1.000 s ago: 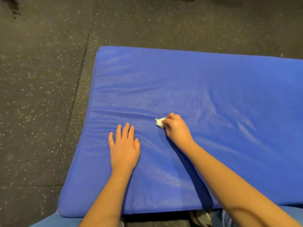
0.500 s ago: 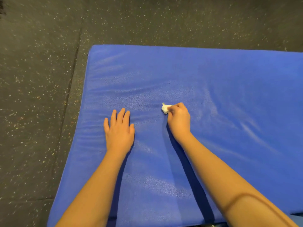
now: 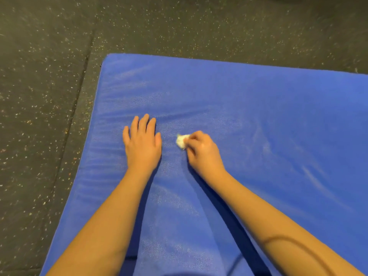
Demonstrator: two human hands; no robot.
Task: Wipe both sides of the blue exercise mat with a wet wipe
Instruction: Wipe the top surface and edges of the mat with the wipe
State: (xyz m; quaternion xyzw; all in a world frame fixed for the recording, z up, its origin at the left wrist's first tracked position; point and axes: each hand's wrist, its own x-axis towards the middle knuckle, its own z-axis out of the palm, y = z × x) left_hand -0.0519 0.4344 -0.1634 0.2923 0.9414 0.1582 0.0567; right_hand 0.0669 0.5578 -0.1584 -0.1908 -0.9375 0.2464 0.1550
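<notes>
A blue exercise mat (image 3: 258,120) lies flat on the floor and fills most of the view. My left hand (image 3: 141,143) rests palm down on it, fingers straight and close together. Just to its right, my right hand (image 3: 203,151) pinches a small crumpled white wet wipe (image 3: 181,141) and presses it against the mat's surface. Only the wipe's left part sticks out past my fingers. Pale damp streaks show on the mat to the right of my hands.
Dark rubber gym flooring (image 3: 39,116) with pale speckles surrounds the mat on the left and beyond its far edge. A floor tile seam (image 3: 79,80) runs alongside the mat's left edge.
My right hand has slid the wipe leftward, closer to my left hand. The left hand stays flat on the mat. The view has shifted.
</notes>
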